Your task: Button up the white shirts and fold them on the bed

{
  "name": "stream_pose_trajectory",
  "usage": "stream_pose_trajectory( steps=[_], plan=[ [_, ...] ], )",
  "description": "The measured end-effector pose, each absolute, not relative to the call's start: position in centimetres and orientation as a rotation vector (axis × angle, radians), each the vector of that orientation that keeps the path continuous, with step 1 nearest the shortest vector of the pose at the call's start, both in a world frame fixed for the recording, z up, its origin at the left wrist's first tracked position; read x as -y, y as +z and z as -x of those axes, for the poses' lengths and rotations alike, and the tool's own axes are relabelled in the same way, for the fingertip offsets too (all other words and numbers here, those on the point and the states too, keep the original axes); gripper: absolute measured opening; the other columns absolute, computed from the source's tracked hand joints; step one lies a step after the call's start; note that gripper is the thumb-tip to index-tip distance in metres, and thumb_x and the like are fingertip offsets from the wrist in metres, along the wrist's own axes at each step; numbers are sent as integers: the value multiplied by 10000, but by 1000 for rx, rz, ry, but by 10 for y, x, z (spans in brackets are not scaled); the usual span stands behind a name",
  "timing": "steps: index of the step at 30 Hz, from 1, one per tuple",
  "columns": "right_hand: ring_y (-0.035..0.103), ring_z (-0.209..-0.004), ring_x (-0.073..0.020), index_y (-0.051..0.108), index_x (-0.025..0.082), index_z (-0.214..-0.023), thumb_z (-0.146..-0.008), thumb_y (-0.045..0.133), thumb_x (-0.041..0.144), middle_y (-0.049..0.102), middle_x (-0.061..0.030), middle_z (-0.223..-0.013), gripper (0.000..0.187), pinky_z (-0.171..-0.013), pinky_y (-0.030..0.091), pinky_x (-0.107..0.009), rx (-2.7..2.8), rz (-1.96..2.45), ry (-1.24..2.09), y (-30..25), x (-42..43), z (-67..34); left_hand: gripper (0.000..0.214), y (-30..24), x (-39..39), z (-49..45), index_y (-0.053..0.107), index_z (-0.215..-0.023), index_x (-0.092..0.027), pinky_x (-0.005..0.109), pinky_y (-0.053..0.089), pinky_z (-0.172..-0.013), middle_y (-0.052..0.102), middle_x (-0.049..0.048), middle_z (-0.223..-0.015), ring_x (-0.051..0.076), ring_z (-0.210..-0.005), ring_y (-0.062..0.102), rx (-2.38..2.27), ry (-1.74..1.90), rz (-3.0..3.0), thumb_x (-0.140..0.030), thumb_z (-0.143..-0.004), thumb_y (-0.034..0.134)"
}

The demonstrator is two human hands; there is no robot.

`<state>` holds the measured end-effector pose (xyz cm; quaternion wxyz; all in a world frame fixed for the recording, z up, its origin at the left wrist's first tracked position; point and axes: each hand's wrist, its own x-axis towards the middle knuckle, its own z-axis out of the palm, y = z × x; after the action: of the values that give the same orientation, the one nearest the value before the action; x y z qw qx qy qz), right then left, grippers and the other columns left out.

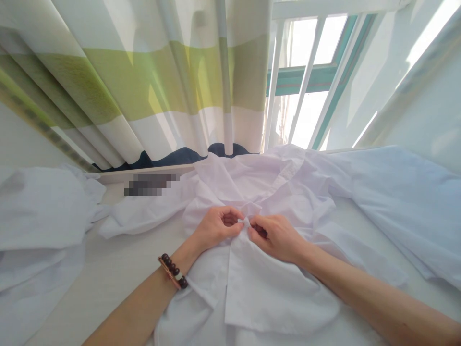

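Note:
A white shirt (273,283) lies spread on a pale table (108,274), its collar toward the window. My left hand (216,226) pinches the shirt's front edge near the collar, fingers curled closed. My right hand (275,238) pinches the facing edge right beside it, fingertips almost touching the left ones. A dark bead bracelet (173,271) sits on my left wrist. What is between the fingertips besides cloth is too small to make out.
More white cloth (39,216) is piled at the left, and pale blue cloth (406,197) lies at the right. A striped green and white curtain (144,81) hangs behind the table, with a barred window (309,77) to its right.

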<state>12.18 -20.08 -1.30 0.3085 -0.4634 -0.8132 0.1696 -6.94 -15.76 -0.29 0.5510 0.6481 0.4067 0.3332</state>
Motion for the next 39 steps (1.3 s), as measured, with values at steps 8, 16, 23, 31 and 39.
stream_pose_trajectory(
  steps=[8, 16, 23, 31, 39],
  plan=[
    [306, -493, -94, 387, 214, -675, -847, 423, 193, 372, 53, -547, 177, -530, 218, -252, 2204, 1185, 432, -15, 201, -123, 186, -3, 155, 71, 679, -791, -139, 199, 454, -611, 664, -13, -678, 103, -627, 604, -909, 739, -1522, -208, -641, 765],
    [340, -492, -86, 392, 211, -678, -846, 460, 225, 421, 56, -547, 182, -524, 234, -239, 2140, 1171, 515, -11, 202, -124, 216, -4, 156, 71, 661, -777, -140, 202, 457, -612, 670, -6, -682, 101, -626, 603, -913, 759, -1495, -247, -648, 799],
    [328, -486, -81, 351, 215, -659, -877, 477, 251, 397, 64, -540, 254, -516, 224, -243, 2138, 1172, 499, -11, 201, -123, 252, -2, 157, 71, 629, -767, -141, 202, 461, -592, 656, -3, -680, 106, -625, 600, -872, 744, -1521, -267, -644, 809],
    [319, -484, -85, 362, 216, -645, -872, 481, 238, 388, 64, -534, 257, -512, 229, -245, 2140, 1199, 487, -9, 202, -123, 184, -1, 162, 67, 619, -768, -163, 184, 430, -500, 601, -42, -586, 90, -526, 553, -972, 778, -1726, -248, -661, 741],
    [344, -496, -83, 380, 207, -614, -902, 473, 307, 406, 57, -535, 318, -507, 252, -236, 2009, 1182, 637, -11, 198, -124, 90, 1, 168, 60, 645, -757, -168, 202, 498, -571, 689, -3, -689, 117, -585, 619, -1078, 906, -1843, -229, -692, 659]
  ],
)
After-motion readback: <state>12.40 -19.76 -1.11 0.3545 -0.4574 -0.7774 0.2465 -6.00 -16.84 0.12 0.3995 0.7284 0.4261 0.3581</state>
